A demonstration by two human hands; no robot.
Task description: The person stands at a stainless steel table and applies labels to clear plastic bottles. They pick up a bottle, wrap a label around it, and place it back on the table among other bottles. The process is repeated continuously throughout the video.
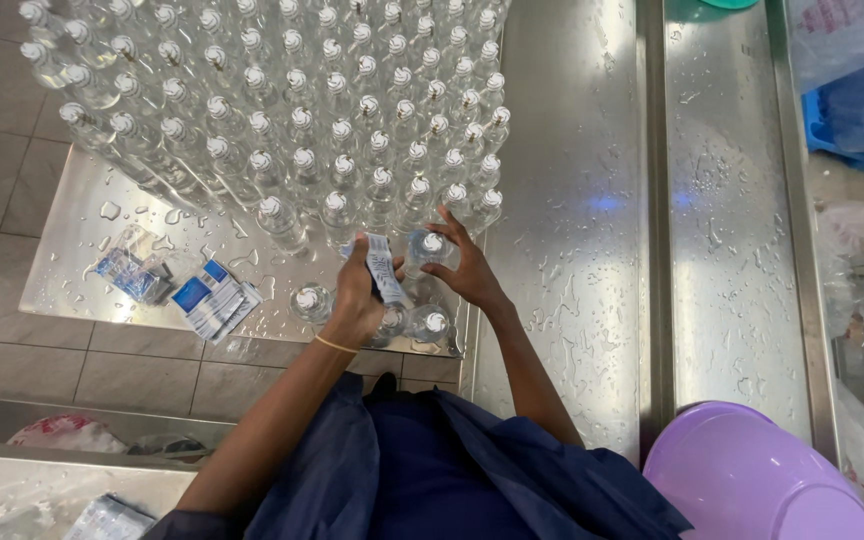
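On the wet stainless-steel table (pixel 562 250), a dense block of clear capped bottles (pixel 292 110) stands upright in rows. At the near edge of the block, the left hand (pixel 357 295) is closed around a strip of white labels (pixel 384 268), held upright above the bottles. The right hand (pixel 462 265) has its fingers spread and wrapped around one clear bottle (pixel 427 248) in the front row, touching the label strip's side. More loose labels (pixel 214 298), white and blue, lie flat on the table to the left. A purple basin (pixel 752 480) sits at lower right.
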